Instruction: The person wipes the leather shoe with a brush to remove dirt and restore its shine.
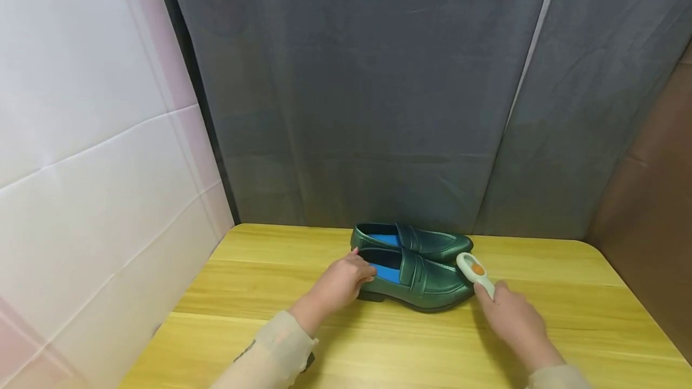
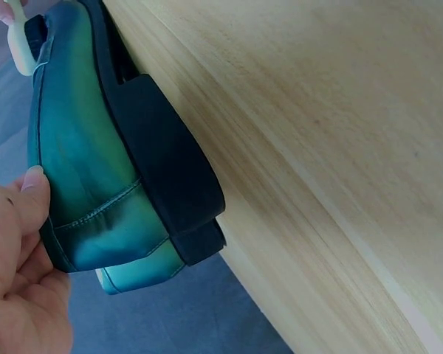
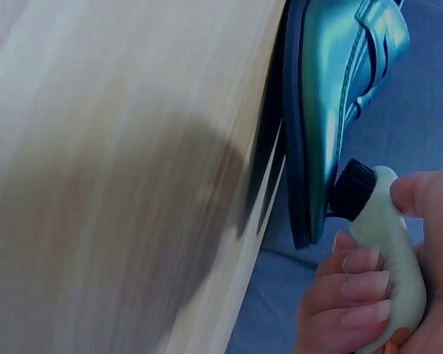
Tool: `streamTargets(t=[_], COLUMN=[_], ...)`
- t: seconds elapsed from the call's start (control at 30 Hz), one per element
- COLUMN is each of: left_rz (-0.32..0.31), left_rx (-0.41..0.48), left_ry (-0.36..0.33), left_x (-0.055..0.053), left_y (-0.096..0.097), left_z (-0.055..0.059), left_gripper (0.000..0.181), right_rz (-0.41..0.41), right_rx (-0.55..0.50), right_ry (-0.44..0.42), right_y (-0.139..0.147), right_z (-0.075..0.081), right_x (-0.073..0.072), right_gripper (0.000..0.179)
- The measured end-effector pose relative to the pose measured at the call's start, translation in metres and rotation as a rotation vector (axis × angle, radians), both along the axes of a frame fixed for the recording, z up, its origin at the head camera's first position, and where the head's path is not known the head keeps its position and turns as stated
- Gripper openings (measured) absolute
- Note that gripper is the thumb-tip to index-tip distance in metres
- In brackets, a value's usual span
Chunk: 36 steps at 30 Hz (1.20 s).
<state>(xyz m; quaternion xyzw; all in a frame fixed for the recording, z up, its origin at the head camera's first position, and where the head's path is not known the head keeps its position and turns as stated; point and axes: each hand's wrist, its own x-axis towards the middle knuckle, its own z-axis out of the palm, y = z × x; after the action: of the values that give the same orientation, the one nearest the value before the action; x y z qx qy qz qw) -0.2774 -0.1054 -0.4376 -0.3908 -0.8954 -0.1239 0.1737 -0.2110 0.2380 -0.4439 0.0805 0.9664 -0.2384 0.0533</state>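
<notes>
A shiny green loafer with a blue insole stands upright on the table. Its matching loafer is right behind it, partly hidden. My left hand pinches the near shoe's opening at the heel, the thumb lying on its rim. In my right hand is a small pale shoe brush with an orange spot, the fingers curled round its handle. The brush's black bristles touch the upper at the toe of the near loafer.
The shoes stand near the back edge of a yellow wood-grain table. A dark grey curtain hangs behind it. To the left is a white fabric wall, to the right a brown one.
</notes>
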Motion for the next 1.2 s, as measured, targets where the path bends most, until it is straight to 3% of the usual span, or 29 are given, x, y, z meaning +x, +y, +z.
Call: streamTargets(t=[0.4,0.77,1.2], left_rz=[-0.020,-0.024,-0.011], left_rx=[0.003,0.016,0.003], left_ry=[0.009,-0.023,-0.019], left_x=[-0.002,0.000,0.001], left_y=[-0.001,-0.001,0.000], left_z=[0.001,0.001,0.001], left_gripper=[0.016,0.020,0.018], right_rz=[0.057,0.079,0.143], right_rx=[-0.048,-0.138,-0.069], right_ry=[0.041,0.070,0.155], right_y=[-0.034,-0.048,-0.063], right_z=[-0.015,-0.016,-0.009], right_x=[0.002,0.004,0.013], right_gripper=[0.073,0.071,0.076])
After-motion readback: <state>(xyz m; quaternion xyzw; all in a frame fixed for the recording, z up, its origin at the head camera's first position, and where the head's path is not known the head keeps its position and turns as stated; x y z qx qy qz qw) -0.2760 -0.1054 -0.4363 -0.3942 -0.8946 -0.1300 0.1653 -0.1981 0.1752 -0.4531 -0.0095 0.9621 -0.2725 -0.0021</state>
